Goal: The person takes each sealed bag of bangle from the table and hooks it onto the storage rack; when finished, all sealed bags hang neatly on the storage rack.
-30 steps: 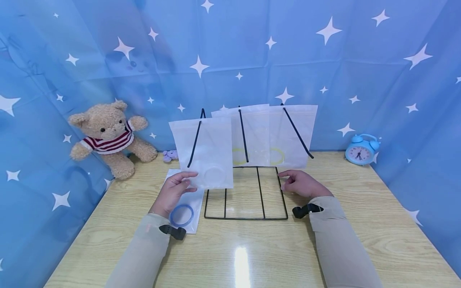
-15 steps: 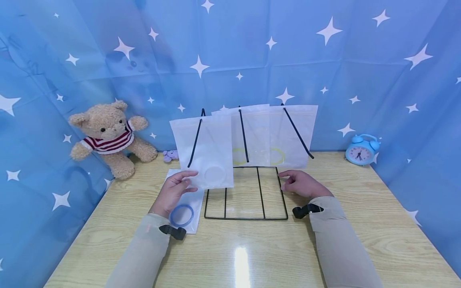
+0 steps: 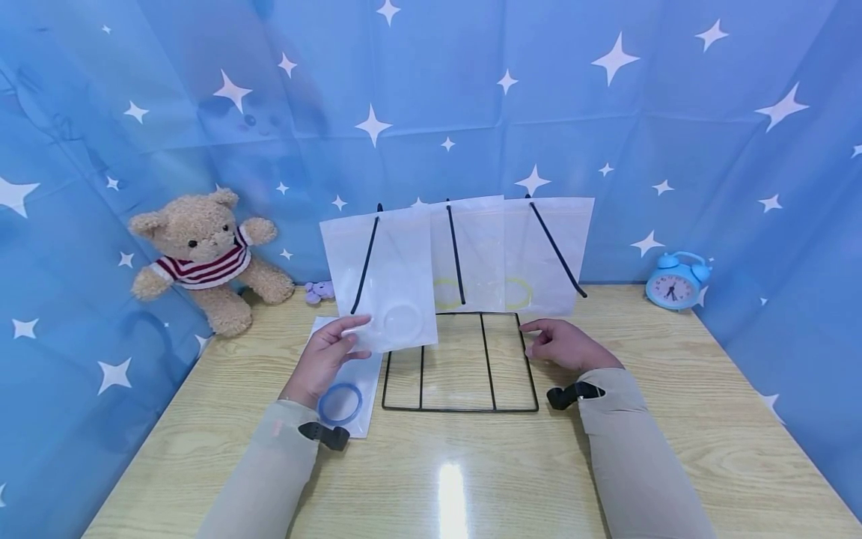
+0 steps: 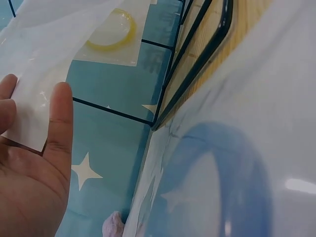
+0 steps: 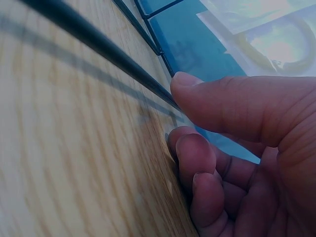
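My left hand pinches the lower left edge of a white zip bag that hangs from the left prong of a black wire display rack. A pale ring shape shows inside this bag. With thumb and fingers, my right hand grips the right side wire of the rack's base; the wire runs behind the thumb in the right wrist view. Two more white bags, a middle one and a right one, hang on the other prongs, with yellow rings showing low down.
Flat on the table, left of the rack, lies another white bag with a blue ring, partly under my left arm. A teddy bear, a small purple toy and a blue alarm clock stand along the starry curtain.
The left bag has slid slightly back along its prong, its top edge nearer the upright and its bottom edge a little higher. Both hands stay almost in place.
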